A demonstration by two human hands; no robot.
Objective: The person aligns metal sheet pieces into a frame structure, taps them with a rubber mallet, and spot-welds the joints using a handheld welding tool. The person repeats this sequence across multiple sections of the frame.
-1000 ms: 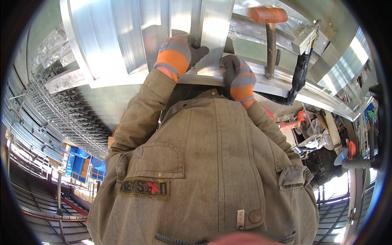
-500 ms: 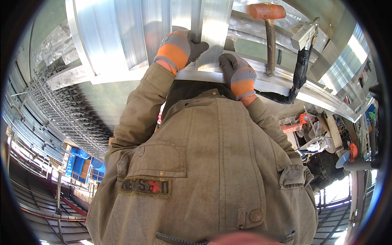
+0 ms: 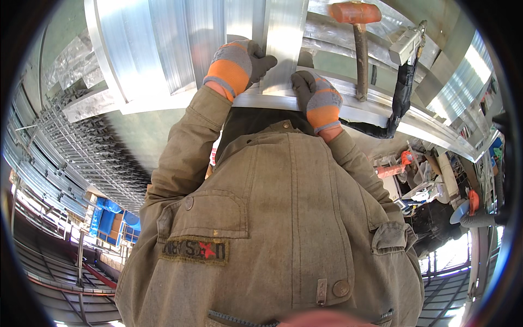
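Note:
Ribbed metal slats [image 3: 133, 46] lie side by side in a bright metal frame, whose near rail [image 3: 264, 102] runs just beyond my jacket. My left hand [image 3: 233, 66], in a grey and orange glove, is closed at the rightmost slat [image 3: 284, 46], its thumb lying over the slat's face. Its other fingertips are hidden. To the right, my right hand [image 3: 320, 101], gloved alike, is closed by the same slat's right edge, above the rail. Its curled fingers conceal whatever is between them.
An orange-headed mallet [image 3: 357, 13] lies to the right, its handle toward me. Beside it is a metal tool with a black-wrapped handle or hose [image 3: 402, 90]. Racked metal bars [image 3: 81, 152] stand at left. Tools and scraps [image 3: 419, 174] clutter the right side.
Both hands stay nearly where they were. The slats and my left hand appear shifted very slightly to the left.

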